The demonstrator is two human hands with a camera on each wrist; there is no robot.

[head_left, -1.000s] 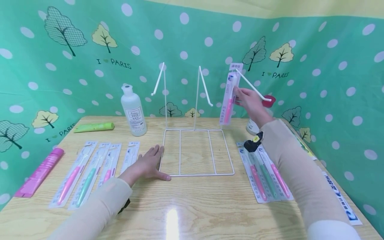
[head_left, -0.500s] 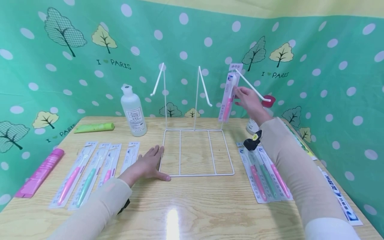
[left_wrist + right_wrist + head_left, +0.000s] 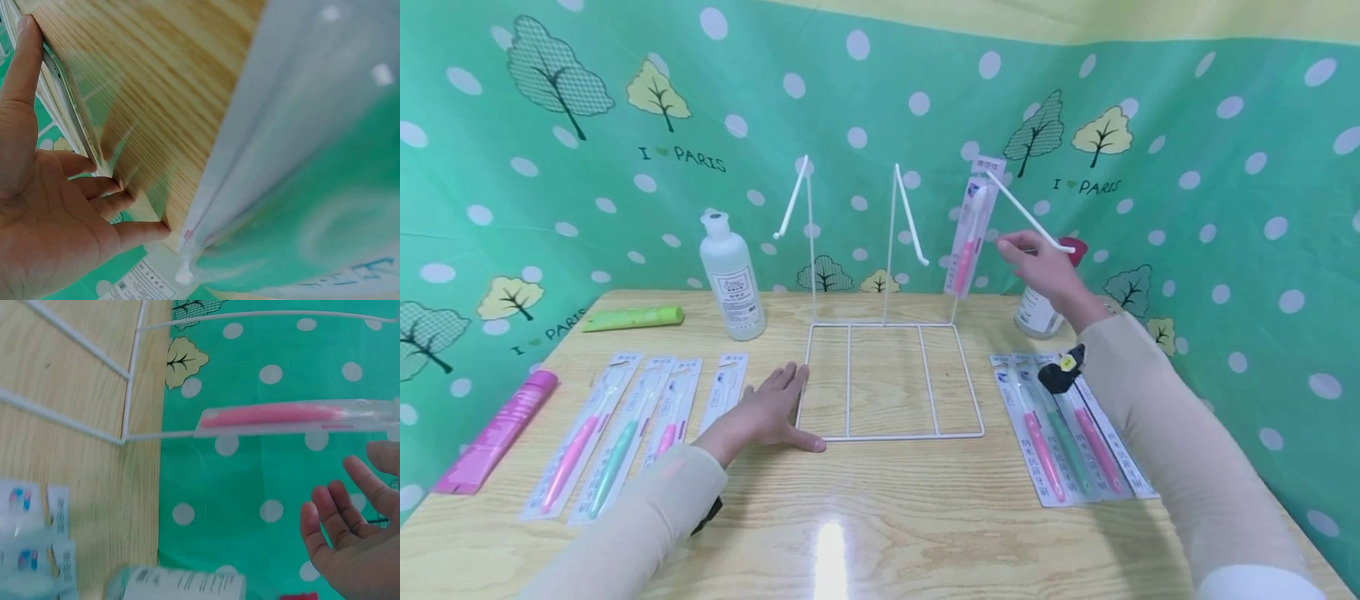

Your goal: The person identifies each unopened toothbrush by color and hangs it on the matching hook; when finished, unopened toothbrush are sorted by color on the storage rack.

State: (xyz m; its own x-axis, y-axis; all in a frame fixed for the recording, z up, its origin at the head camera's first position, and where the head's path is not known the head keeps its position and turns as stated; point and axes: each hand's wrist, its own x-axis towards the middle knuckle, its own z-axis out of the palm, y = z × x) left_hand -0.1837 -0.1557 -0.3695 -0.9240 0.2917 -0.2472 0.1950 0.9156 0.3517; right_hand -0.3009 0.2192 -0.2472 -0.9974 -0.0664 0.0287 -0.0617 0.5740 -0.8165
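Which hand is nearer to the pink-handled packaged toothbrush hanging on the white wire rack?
Right. The right hand is just beside the hanging toothbrush, not touching it; the left hand is lower, at the wire rack's base.

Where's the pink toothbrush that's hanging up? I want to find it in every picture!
Head: the pink toothbrush is right of the middle, in the upper half, hanging on the right white hook.
Left wrist: it isn't in this picture.
Right wrist: it lies sideways, from the middle to the right edge.
Shared landmark: the green spotted cloth, seen in all three pictures.
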